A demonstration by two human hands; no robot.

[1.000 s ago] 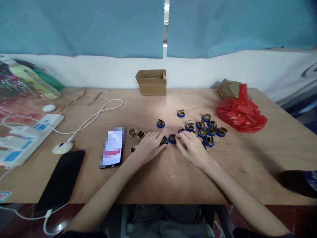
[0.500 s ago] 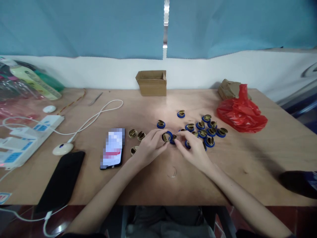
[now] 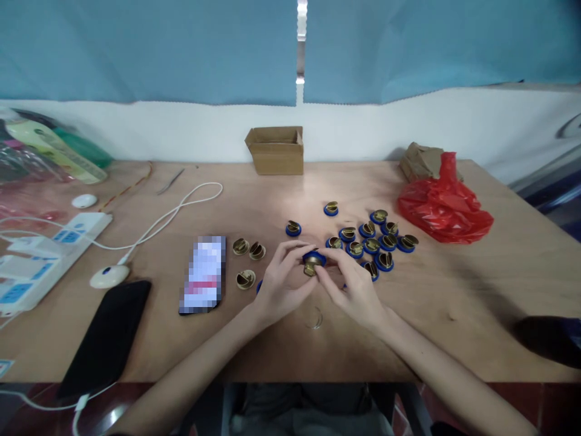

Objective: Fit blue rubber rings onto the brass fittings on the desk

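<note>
My left hand (image 3: 284,275) and my right hand (image 3: 351,281) meet at the middle of the table, their fingertips pinching one round brass-coloured piece with a blue rim (image 3: 312,264) from both sides. It is tilted, the brass side facing me. Just right of my hands lie several like pieces (image 3: 355,249), each a brass disc with a raised flap on a blue ring. One more blue-rimmed piece (image 3: 293,228) sits behind my left hand. Left of that hand are three brass pieces without visible blue (image 3: 246,279). A bit of blue shows beside my left wrist, mostly hidden.
A lit phone (image 3: 203,275) and a dark phone (image 3: 106,339) lie at left, near a white power strip (image 3: 86,233) and cables. At the back stands an open cardboard box (image 3: 278,158). A red plastic bag (image 3: 445,206) is at right. A thin curved strand (image 3: 317,318) lies in front.
My right hand has moved left to join the left one on the blue-rimmed brass piece. The piece has turned, its brass side now facing me. The view has shifted slightly.
</note>
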